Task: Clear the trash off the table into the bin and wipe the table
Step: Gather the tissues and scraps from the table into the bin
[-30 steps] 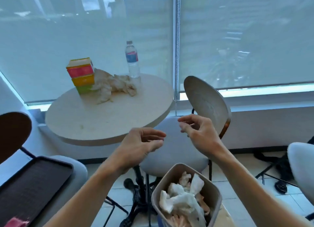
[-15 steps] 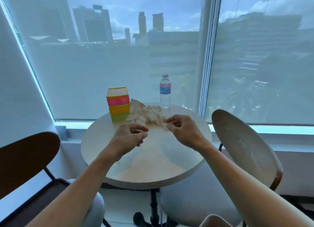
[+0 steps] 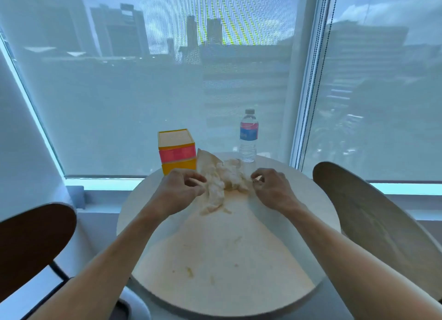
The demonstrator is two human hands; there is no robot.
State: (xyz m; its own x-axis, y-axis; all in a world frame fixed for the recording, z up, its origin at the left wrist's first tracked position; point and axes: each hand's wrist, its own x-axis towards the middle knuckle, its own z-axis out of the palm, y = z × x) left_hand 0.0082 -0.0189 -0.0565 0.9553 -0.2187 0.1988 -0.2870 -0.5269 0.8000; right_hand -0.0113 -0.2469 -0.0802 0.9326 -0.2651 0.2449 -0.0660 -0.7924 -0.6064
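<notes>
A heap of crumpled white tissue paper [image 3: 223, 178] lies at the far side of the round pale table [image 3: 215, 283]. My left hand [image 3: 180, 190] is at the heap's left edge, its curled fingers and thumb closing on the paper. At the right edge, my right hand [image 3: 271, 188] pinches the paper with its curled fingertips. Small scraps and crumbs [image 3: 190, 272] dot the near half of the table. The bin is out of view.
A stacked yellow and pink box [image 3: 177, 151] stands just left of the heap and a water bottle [image 3: 248, 138] behind it, both near the window. A pale chair back [image 3: 373, 226] is on the right, a dark chair back [image 3: 31, 243] on the left.
I have turned from the bin to the table and come closer. Both hands have reached forward from mid-air to the two sides of the tissue heap and closed on it.
</notes>
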